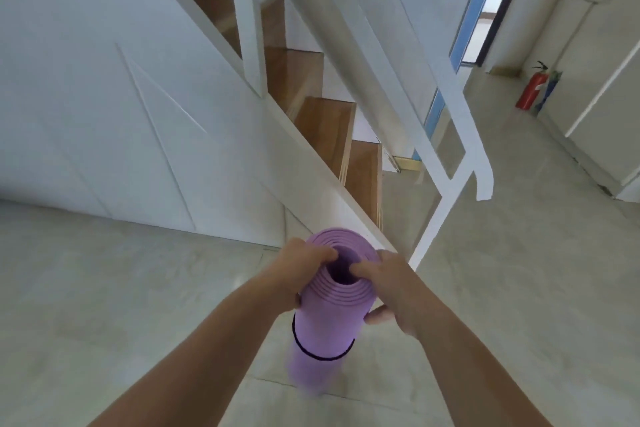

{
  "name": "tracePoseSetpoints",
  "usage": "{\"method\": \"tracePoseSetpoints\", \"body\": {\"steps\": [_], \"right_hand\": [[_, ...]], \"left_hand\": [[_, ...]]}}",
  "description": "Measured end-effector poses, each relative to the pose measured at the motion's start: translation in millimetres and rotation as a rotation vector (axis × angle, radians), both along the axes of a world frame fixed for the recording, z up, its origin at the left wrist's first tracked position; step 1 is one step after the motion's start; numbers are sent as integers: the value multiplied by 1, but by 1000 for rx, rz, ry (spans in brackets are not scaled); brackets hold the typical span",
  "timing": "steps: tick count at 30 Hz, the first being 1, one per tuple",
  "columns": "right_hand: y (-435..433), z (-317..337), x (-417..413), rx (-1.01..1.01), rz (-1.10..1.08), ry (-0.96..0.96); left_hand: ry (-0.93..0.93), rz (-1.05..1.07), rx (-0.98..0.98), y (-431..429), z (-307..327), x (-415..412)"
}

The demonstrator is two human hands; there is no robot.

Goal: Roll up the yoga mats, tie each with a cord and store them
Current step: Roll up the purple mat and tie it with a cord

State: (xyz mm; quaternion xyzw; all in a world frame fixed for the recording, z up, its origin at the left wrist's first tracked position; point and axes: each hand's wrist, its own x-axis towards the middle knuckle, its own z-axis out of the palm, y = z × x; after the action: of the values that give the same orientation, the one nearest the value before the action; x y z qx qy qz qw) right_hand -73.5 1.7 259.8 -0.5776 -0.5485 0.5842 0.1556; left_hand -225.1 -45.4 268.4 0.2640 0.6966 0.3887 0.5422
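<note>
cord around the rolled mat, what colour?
Black cord on the purple mat; head view.

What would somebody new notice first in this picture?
The purple rolled yoga mat is held upright at bottom centre, a black cord around it, the left hand and right hand gripping its top end. Behind rises a wooden staircase; a red fire extinguisher stands far right.
</note>
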Motion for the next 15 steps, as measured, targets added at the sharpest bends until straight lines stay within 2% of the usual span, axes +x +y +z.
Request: {"method": "tracePoseSetpoints", "body": {"steps": [8, 15], "right_hand": [[-26, 154, -117, -15, 252, 51], [-72, 280, -249, 5, 375, 61]], "left_hand": [[-85, 295, 5, -64, 143, -96], [-145, 552, 15, -140, 270, -207]]}}
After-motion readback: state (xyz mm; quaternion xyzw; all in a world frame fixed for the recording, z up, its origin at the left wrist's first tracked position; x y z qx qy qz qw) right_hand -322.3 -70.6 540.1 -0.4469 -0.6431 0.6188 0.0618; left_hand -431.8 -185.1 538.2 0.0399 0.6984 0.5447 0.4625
